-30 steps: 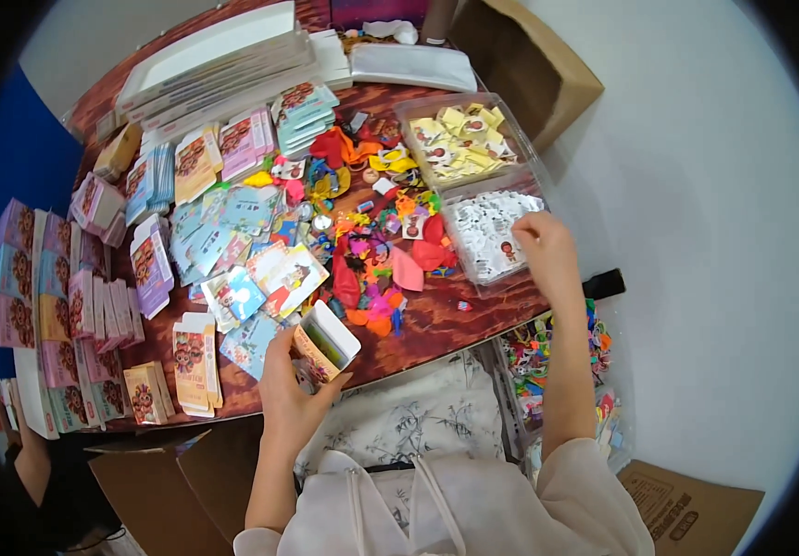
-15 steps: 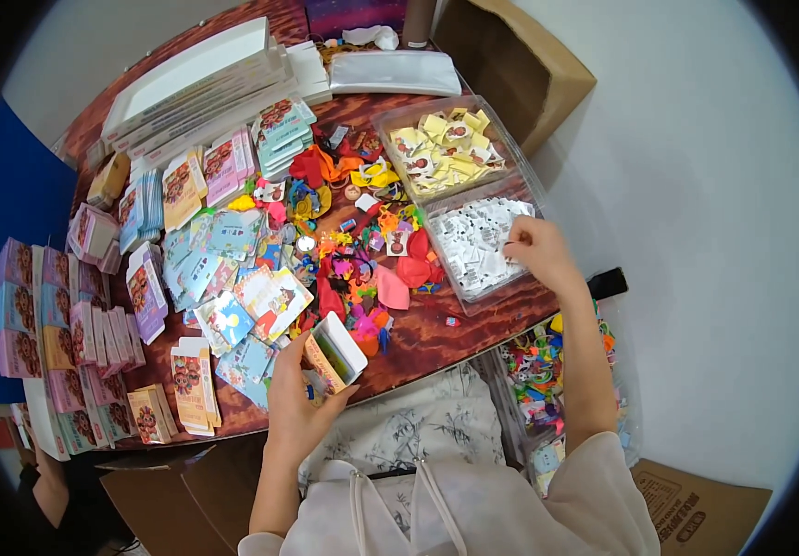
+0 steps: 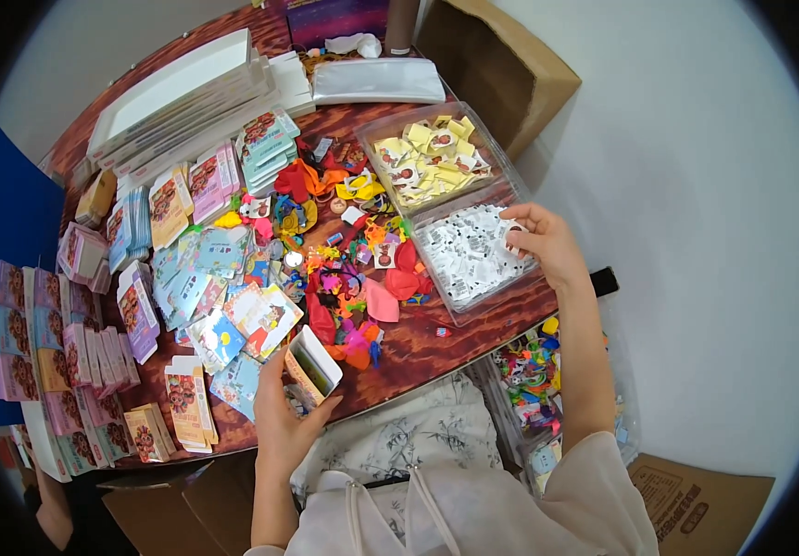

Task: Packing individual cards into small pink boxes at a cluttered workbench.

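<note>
My left hand (image 3: 281, 422) is closed around a small open carton (image 3: 303, 378) at the table's near edge. The carton is tilted, with its open end up and something greenish inside. My right hand (image 3: 557, 248) pinches a small white packet (image 3: 516, 239) with a reddish print, between thumb and index finger. It is over the right edge of a clear plastic tray heaped with small white packets (image 3: 469, 250). Behind these, the same tray holds yellowish packets (image 3: 432, 162). Colourful small toys and balloons (image 3: 353, 287) lie left of the tray, beside a spread of printed cards (image 3: 219, 278).
Flat cartons (image 3: 191, 403) and stacked small boxes (image 3: 19, 334) line the left side. White box trays (image 3: 177, 93) and clear bags (image 3: 378, 82) lie at the back. A cardboard box (image 3: 510, 65) stands behind the right corner; a bin of toys (image 3: 529, 371) sits below the edge.
My right hand has lifted slightly, fingers turned, and a printed packet now shows between its fingertips. My left hand still holds the carton. The whole view has shifted a little.
</note>
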`<state>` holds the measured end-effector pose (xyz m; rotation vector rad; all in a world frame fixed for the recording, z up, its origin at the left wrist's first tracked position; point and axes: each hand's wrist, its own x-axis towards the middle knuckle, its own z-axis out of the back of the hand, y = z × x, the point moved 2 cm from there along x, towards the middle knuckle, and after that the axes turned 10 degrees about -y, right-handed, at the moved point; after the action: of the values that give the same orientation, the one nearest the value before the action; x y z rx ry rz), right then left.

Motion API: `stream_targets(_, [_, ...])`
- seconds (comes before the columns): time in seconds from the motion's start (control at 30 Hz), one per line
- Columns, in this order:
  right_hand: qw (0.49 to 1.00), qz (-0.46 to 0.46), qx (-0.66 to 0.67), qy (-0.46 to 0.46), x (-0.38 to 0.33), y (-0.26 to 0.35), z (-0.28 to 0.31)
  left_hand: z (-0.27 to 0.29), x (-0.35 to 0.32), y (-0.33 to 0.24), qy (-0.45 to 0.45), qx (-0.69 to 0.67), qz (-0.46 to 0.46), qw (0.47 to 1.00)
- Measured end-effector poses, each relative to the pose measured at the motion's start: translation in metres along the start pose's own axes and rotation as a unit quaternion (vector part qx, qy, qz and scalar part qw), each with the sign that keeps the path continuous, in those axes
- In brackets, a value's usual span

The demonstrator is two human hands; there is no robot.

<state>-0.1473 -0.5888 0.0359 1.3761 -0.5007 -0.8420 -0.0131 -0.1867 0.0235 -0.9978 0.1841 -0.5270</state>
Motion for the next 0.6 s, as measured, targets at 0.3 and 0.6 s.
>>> stream_targets(0.3, [0.982, 0.040, -0.179, 0.054, -0.002, -0.010, 0.000, -0.001, 0.002, -0.006, 0.003, 0.007, -0.008, 1.000])
stream_targets(0.6, [0.920, 0.116, -0.321, 0.193, -0.004, -0.002, -0.022, -0.002, -0.002, -0.006, 0.013, 0.021, -0.009, 1.000])
